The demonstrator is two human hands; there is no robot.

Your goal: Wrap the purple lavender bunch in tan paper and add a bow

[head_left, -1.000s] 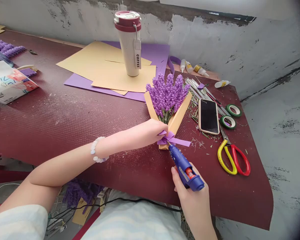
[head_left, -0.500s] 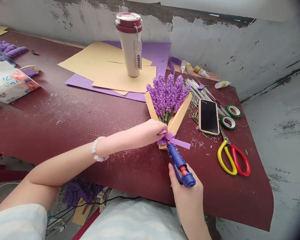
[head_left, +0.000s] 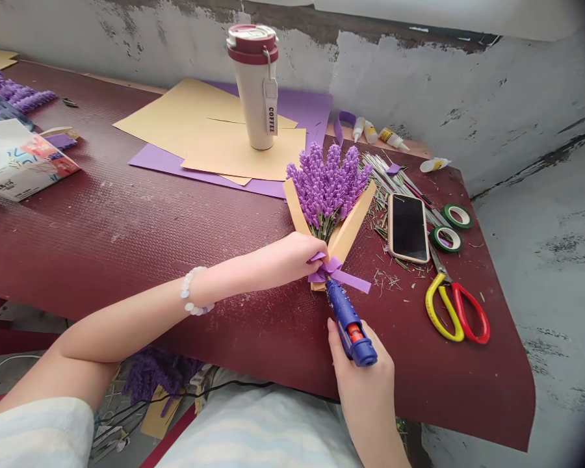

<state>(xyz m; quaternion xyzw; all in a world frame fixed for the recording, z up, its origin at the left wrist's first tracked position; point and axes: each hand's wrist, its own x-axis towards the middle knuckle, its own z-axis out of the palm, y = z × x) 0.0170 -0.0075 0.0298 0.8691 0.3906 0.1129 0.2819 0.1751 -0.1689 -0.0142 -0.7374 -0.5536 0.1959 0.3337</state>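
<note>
A bouquet of purple paper lavender (head_left: 327, 185) wrapped in tan paper lies on the dark red table (head_left: 127, 234). A purple ribbon bow (head_left: 335, 272) sits at its stem end. My left hand (head_left: 297, 255) is closed on the bouquet's base, pinching the bow. My right hand (head_left: 365, 380) grips a blue hot glue gun (head_left: 348, 322). Its nozzle touches the underside of the bow. A black cord runs off below the table edge.
A white and maroon coffee tumbler (head_left: 257, 84) stands on tan and purple paper sheets (head_left: 209, 140). Right of the bouquet lie a phone (head_left: 407, 227), green tape rolls (head_left: 451, 227), yellow-red scissors (head_left: 455, 312), stems and glue bottles (head_left: 377, 133). A tissue pack (head_left: 17, 162) lies far left.
My right hand has drawn the glue gun a little closer to the bow and tilted it more upright. My left hand has stayed on the bouquet's base.
</note>
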